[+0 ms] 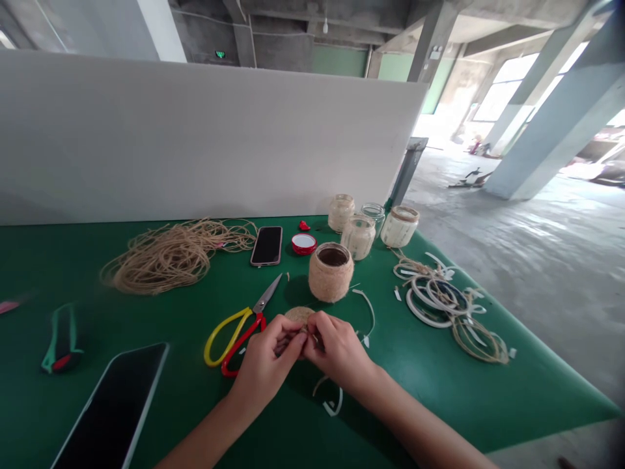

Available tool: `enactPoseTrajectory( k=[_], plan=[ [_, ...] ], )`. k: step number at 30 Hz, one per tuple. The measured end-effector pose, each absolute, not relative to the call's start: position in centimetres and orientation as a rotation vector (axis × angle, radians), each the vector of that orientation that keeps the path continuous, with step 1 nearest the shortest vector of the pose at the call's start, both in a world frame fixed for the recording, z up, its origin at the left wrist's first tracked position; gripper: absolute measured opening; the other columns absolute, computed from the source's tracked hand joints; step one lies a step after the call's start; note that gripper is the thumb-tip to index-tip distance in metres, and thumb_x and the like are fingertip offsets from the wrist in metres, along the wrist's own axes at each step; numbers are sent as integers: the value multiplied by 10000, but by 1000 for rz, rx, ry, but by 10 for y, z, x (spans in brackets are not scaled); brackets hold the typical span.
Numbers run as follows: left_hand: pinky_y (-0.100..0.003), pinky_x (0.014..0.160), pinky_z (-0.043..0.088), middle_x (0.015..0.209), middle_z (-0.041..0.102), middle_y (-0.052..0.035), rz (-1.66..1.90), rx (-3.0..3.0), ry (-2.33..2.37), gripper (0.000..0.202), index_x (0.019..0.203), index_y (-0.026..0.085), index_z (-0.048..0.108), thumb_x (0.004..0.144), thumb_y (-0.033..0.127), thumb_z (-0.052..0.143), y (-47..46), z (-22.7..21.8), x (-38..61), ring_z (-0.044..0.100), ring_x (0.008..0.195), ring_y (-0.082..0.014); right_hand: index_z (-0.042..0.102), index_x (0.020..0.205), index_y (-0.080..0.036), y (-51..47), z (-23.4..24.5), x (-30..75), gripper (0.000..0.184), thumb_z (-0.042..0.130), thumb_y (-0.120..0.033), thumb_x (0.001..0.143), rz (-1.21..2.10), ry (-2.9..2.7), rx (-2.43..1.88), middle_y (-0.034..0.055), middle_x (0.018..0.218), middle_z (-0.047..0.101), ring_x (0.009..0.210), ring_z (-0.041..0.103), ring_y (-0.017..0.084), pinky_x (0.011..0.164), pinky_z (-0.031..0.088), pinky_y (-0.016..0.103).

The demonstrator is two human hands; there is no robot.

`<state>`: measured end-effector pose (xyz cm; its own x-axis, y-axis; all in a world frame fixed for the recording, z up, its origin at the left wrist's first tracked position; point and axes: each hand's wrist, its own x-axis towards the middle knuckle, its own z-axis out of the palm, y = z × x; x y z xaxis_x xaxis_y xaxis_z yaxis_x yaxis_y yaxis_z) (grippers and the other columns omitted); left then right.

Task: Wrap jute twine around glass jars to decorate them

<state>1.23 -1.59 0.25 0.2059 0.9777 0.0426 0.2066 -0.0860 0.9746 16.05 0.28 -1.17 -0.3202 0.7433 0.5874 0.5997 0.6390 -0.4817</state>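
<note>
Both hands meet over the table, just in front of a twine-wrapped jar. My left hand is closed with thumb and fingers pinching the near edge of a round tan disc, which looks like coiled twine. From the other side, my right hand is pinched at the same edge, its fingertips against those of the left. The fingers cover the near part of the disc. Beside the left hand lie scissors with one yellow and one red handle, blades pointing away.
Loose twine is heaped at the back left, near a phone and a red-rimmed lid. Several jars stand at the back right. Tape-and-twine rings lie right; a dark tablet and green cutter lie left.
</note>
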Motion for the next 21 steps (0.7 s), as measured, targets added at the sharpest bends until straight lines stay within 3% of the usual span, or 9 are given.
enactPoseTrajectory(
  k=[9, 21],
  plan=[
    [-216, 562, 480, 708, 568, 6, 976, 1471, 1204, 110, 818, 170, 479, 833, 278, 495, -15, 5, 15, 590, 629, -125, 405, 725, -193, 1, -11, 160, 63, 432, -159, 770, 481, -2018, -1037, -19, 633, 498, 528, 475, 96, 487, 362, 189],
    [-200, 503, 444, 657, 560, 23, 1014, 1589, 1274, 87, 839, 184, 481, 830, 270, 479, -15, 4, 12, 560, 558, -112, 455, 802, -186, -1, -7, 163, 7, 457, -180, 798, 385, -2059, -1010, 6, 710, 536, 608, 506, 110, 539, 392, 199]
  ],
)
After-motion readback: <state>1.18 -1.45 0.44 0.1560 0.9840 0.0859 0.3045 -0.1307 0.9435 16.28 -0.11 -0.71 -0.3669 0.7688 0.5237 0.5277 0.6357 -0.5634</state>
